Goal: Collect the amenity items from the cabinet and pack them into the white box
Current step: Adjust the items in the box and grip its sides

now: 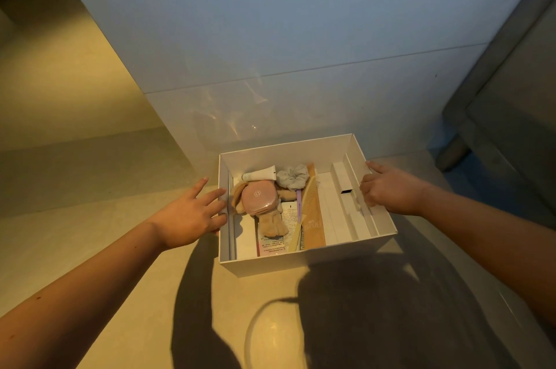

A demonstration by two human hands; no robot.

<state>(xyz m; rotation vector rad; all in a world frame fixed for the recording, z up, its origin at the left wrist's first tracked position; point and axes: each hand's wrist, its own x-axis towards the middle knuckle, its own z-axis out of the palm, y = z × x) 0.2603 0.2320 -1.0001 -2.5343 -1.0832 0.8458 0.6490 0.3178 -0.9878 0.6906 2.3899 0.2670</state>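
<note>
On the beige floor (120,248), close against a pale wall (270,37), stands the white box (285,155), open at the top, with a hand at each side of it. Both forearms are stretched forward and bare. The left hand (188,218) lies palm down beside the left wall of the box; its fingers (215,192) are straight and a little spread, and their tips touch that wall from outside without holding anything. The right hand (391,191) is on the right rim: most fingers are bent over the edge into the box and grip it, while the index finger (377,167) points straight along the rim (the thumb is not visible). Inside the box lie a pink case (257,195) on top of a beige plush toy (270,222), a white tube (260,173), a grey scrunchie (293,176), a comb (307,203), a printed leaflet (288,215) and long white cartons (341,179) near the right hand
</note>
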